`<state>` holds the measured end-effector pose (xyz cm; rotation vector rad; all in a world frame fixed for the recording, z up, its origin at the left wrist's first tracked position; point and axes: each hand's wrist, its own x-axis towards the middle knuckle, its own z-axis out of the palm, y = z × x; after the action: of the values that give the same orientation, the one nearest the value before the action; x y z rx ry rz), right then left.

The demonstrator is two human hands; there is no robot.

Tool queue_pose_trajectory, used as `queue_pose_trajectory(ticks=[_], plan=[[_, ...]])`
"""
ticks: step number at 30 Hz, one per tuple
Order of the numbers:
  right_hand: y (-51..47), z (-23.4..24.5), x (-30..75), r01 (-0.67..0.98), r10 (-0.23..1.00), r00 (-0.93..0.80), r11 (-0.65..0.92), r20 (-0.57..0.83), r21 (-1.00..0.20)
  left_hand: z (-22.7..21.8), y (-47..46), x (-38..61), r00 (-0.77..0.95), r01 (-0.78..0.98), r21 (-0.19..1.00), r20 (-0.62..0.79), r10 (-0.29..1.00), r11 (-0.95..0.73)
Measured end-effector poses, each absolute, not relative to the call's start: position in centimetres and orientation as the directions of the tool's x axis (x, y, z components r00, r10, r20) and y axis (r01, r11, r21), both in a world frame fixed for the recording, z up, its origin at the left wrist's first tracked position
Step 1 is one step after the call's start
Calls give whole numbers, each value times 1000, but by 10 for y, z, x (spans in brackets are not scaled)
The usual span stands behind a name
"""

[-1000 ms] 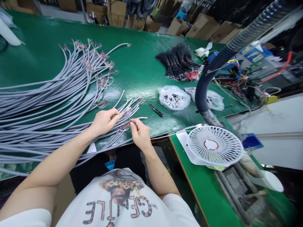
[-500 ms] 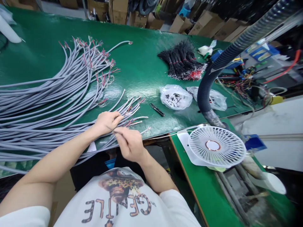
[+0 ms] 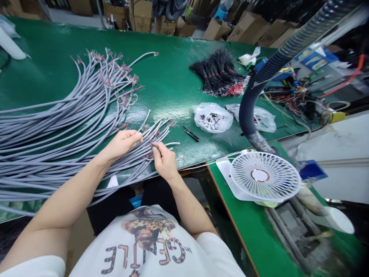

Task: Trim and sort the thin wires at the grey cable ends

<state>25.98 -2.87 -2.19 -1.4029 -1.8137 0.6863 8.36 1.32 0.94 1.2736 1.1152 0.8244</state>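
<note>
My left hand point(image 3: 125, 143) is closed in a pinch above the near bundle of grey cables point(image 3: 115, 163). Just to its right, my right hand point(image 3: 165, 159) is also pinched, thumb against forefinger. A thin dark wire point(image 3: 149, 139) spans the small gap between the two sets of fingertips; its ends are hidden by my fingers. Stripped cable ends with white, red and blue wires point(image 3: 163, 130) lie behind and beside my hands. To the right of them, small black thread snips point(image 3: 190, 133) rest on the green table point(image 3: 170, 80).
A second, larger bundle of grey cables point(image 3: 83, 96) fans out at the left. Bundled black wires point(image 3: 220, 73) lie farther back. Plastic bags of small parts point(image 3: 213, 117) sit right of the snips. A ribbed hose point(image 3: 248, 104) and a white fan point(image 3: 265, 177) stand at the right.
My hands have moved slightly away from my body and drawn apart, the right one to the right. The thin wire now shows between their fingertips.
</note>
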Motion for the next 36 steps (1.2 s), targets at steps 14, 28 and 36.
queue_pose_trajectory(ticks=[14, 28, 36], plan=[[-26, -22, 259, 482, 950, -131, 312, 285, -819, 8, 12, 82, 317, 110, 980, -191, 929, 164], [-25, -24, 258, 501, 956, -132, 291, 261, -815, 8, 13, 82, 304, 107, 982, -182, 935, 157], [-23, -25, 258, 471, 954, -133, 299, 268, -830, 7, 14, 81, 306, 100, 983, -175, 936, 152]])
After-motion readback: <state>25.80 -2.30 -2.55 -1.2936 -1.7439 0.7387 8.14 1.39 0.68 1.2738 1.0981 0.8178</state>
